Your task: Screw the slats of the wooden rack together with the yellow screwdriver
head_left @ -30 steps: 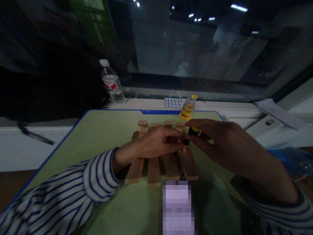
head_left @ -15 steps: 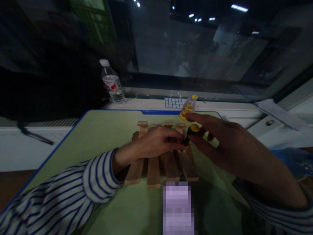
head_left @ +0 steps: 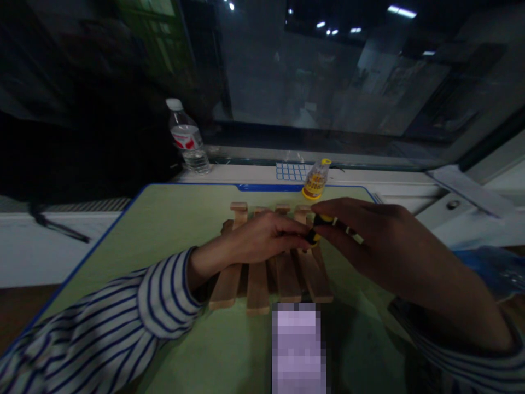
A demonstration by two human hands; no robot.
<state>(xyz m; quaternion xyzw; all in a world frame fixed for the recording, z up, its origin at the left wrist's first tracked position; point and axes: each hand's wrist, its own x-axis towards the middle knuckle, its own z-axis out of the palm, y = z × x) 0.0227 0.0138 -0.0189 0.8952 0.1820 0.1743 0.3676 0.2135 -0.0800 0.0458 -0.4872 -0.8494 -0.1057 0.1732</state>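
A rack of several wooden slats (head_left: 262, 282) lies on the green table (head_left: 172, 230). My left hand (head_left: 258, 241) rests on top of the slats, its fingers curled and pinching near the tip of a tool. My right hand (head_left: 369, 241) is closed round a small screwdriver with a yellow and black handle (head_left: 318, 227), held upright over the right side of the rack. The screwdriver's tip is hidden between my fingers.
A small yellow-capped plastic jar (head_left: 315, 180) stands at the table's far edge. A water bottle (head_left: 186, 139) stands on the window sill at the back left. A blurred purple patch (head_left: 297, 350) covers the near table. Papers (head_left: 463, 189) lie at the right.
My right hand's fingers loosened and lifted off the screwdriver handle half a second ago, then closed round it again. My left hand has stayed on the slats.
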